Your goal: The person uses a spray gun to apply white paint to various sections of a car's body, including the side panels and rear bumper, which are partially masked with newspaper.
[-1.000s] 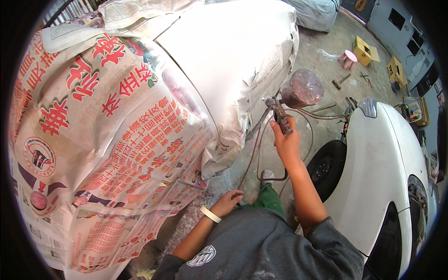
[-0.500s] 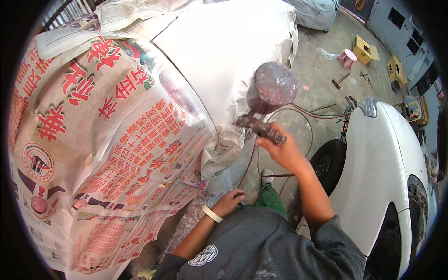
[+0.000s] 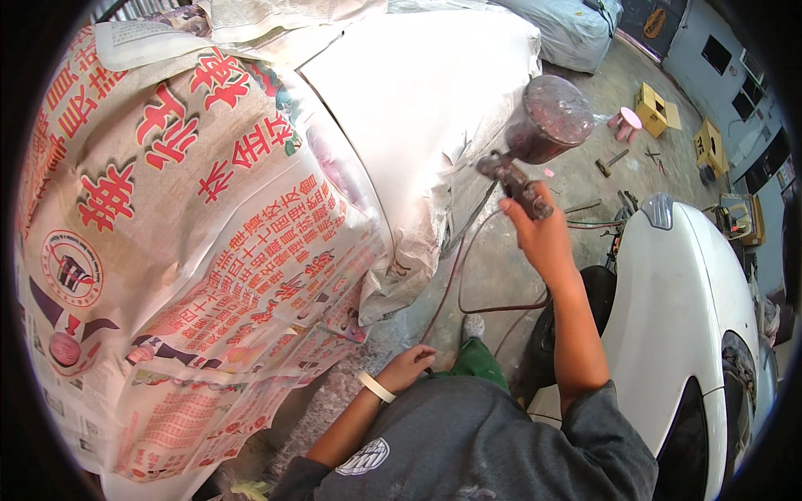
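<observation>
Right of the frame's centre, the person's right hand (image 3: 545, 240) is curled tightly around the handle of a spray gun (image 3: 511, 185); the gun's stained cup (image 3: 553, 119) has a covered top that hides its contents. The left hand (image 3: 407, 369), at lower centre, has loosely bent fingers near a hose (image 3: 501, 310); whether it grips anything cannot be told. At upper right, a cardboard box (image 3: 652, 111) with a flap folded out and another box (image 3: 709, 145) stand on the floor (image 3: 585, 79), their insides unclear.
</observation>
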{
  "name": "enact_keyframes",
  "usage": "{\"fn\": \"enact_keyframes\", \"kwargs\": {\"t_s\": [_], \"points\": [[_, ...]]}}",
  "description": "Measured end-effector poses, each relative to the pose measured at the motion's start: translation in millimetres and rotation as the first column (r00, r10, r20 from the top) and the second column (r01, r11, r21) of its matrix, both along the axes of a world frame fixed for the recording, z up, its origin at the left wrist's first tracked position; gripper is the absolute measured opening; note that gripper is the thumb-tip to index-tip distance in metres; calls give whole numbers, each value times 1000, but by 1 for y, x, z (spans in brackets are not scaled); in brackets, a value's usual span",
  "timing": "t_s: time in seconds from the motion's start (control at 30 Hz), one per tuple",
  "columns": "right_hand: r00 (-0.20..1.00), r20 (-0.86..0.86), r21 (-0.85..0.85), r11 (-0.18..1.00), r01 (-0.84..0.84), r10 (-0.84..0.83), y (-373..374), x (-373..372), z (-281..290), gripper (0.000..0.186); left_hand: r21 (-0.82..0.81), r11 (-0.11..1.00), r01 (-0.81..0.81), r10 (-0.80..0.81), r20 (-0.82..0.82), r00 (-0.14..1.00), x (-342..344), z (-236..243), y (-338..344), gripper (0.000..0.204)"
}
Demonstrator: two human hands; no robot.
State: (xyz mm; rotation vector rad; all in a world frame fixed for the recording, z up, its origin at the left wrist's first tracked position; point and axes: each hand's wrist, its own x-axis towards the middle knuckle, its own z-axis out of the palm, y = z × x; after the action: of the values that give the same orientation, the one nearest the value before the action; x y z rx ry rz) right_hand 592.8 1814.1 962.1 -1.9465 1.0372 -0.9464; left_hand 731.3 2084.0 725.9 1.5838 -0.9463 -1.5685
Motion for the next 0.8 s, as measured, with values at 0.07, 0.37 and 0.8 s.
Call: {"fn": "enact_keyframes", "kwargs": {"t_s": [0.07, 0.37, 0.8], "points": [[995, -8, 28, 994, -103, 103, 17, 0, 7, 31, -21, 1000, 21, -20, 18, 1000, 0, 3, -3, 40], [962, -46, 48, 962, -268, 270, 11, 1, 30, 33, -45, 999, -9, 9, -1, 1000, 1, 6, -5, 37], [999, 14, -50, 998, 39, -39, -32, 14, 56, 29, -47, 999, -24, 23, -23, 999, 3, 6, 3, 40]]}}
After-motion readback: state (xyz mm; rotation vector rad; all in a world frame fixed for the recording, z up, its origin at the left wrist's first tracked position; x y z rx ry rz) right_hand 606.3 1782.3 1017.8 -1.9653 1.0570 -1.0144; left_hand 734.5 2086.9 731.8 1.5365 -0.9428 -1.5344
